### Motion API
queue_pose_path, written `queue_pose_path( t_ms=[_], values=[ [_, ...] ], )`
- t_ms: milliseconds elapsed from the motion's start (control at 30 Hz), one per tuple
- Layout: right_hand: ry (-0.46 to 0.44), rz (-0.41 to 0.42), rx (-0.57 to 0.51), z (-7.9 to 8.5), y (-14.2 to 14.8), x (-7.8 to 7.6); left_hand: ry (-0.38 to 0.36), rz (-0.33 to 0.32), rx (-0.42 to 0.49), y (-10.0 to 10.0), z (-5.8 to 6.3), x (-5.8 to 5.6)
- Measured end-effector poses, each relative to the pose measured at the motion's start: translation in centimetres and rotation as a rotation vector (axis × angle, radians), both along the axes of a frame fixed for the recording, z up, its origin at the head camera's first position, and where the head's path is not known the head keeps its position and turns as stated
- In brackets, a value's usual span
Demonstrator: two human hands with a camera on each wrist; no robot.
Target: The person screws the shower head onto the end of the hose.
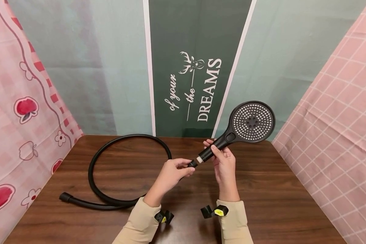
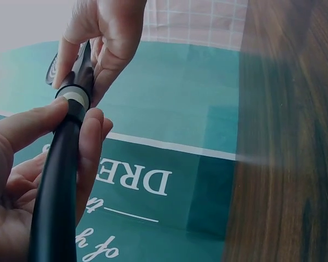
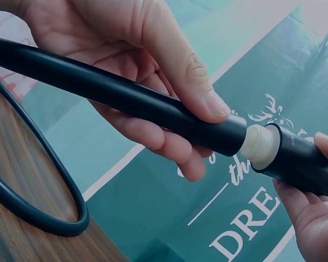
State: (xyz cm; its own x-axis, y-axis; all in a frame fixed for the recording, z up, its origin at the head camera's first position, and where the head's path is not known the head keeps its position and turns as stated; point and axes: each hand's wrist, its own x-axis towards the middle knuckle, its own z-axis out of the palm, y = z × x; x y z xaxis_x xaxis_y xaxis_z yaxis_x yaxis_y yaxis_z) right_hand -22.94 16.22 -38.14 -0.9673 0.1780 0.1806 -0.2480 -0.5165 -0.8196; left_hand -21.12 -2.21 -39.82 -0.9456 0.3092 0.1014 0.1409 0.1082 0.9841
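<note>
A black shower head (image 1: pixel 252 122) with a round, white-dotted face is held by its handle in my right hand (image 1: pixel 224 166), tilted up to the right. From the handle's lower end sticks a white threaded stub (image 3: pixel 258 143). My left hand (image 1: pixel 173 174) pinches the black end fitting (image 1: pixel 192 164) of a shower hose (image 1: pixel 91 176) between thumb and fingers. Fitting and stub are lined up end to end; in the right wrist view the stub's tip meets the fitting's mouth, most of the white still showing. Whether the threads engage, I cannot tell.
The hose loops over the left of the brown wooden table (image 1: pixel 271 203), its other end fitting (image 1: pixel 65 197) lying near the left edge. A green printed cloth (image 1: pixel 198 27) hangs behind, with pink cloths on both sides. Black camera mounts sit at both cuffs.
</note>
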Motion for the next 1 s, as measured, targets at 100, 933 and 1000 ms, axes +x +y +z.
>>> queue_pose_path(
  t_ms=[100, 933, 1000],
  values=[
    [-0.002, 0.000, -0.003, 0.1, 0.0, 0.1, 0.006, 0.009, -0.007, 0.1, 0.1, 0.1],
    [0.015, 0.005, 0.026, 0.2, -1.0, 0.3, 0.095, 0.089, -0.079, 0.4, 0.4, 0.4],
    [0.016, 0.002, 0.034, 0.2, -1.0, 0.3, 0.092, 0.090, -0.082, 0.4, 0.4, 0.3]
  ],
)
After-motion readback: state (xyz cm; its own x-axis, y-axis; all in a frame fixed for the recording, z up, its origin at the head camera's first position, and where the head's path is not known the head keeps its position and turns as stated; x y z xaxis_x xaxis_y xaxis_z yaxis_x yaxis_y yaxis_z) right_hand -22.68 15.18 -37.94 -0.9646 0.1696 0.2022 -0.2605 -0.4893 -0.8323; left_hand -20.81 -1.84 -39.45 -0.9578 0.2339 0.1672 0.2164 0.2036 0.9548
